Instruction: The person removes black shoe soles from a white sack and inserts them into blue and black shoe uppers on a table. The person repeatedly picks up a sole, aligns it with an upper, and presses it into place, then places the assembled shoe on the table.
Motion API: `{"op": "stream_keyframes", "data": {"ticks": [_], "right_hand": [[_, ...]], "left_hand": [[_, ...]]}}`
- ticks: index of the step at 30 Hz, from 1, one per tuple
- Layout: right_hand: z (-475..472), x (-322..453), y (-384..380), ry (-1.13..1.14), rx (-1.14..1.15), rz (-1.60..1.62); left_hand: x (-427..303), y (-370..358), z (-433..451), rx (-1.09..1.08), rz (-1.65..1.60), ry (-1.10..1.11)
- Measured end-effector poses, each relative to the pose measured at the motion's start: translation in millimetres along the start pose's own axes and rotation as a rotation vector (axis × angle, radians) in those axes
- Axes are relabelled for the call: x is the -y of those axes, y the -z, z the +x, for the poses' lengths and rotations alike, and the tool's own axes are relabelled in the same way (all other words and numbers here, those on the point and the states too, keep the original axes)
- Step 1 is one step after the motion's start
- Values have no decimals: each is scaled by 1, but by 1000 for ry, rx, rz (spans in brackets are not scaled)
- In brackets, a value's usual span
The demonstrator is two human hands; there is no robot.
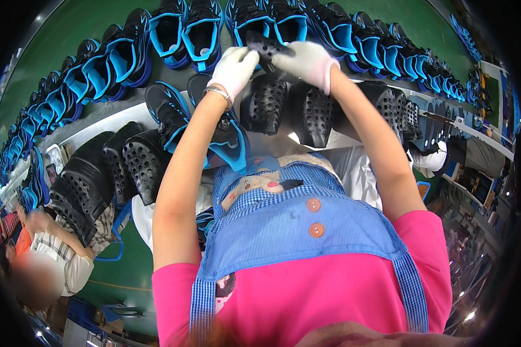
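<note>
My left hand [235, 69], in a white glove, is at the top middle, its fingertips at the left side of a black perforated plastic shoe insert [265, 47]. My right hand [306, 64], gloved and slightly blurred, grips that insert from the right. It is held over the heel openings of black sneakers with blue lining [288, 27]. Just below my hands, black perforated inserts [267, 104] stand at the table edge. A pair of black and blue sneakers [230, 134] lies beneath my left forearm, partly hidden by it. Whether my left fingers close on the insert is unclear.
A curved row of black and blue sneakers [126, 56] runs across the far side. More black perforated inserts [141, 167] stack at the left and others [388, 104] at the right. A co-worker in a plaid top [54, 256] is at the lower left.
</note>
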State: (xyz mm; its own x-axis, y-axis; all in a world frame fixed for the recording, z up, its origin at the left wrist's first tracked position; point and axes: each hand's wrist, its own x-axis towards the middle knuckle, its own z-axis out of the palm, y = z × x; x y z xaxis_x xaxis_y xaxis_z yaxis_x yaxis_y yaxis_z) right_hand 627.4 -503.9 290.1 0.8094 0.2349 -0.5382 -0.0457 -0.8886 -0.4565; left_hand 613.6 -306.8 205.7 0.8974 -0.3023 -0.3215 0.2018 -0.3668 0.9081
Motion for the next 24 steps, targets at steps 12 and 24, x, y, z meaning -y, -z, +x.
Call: {"op": "stream_keyframes", "data": {"ticks": [12, 24], "right_hand": [[133, 38, -45, -340, -144, -245], [192, 12, -83, -212, -104, -284]], "left_hand": [[3, -14, 55, 218, 469, 206], [64, -34, 97, 385, 666, 168]]}}
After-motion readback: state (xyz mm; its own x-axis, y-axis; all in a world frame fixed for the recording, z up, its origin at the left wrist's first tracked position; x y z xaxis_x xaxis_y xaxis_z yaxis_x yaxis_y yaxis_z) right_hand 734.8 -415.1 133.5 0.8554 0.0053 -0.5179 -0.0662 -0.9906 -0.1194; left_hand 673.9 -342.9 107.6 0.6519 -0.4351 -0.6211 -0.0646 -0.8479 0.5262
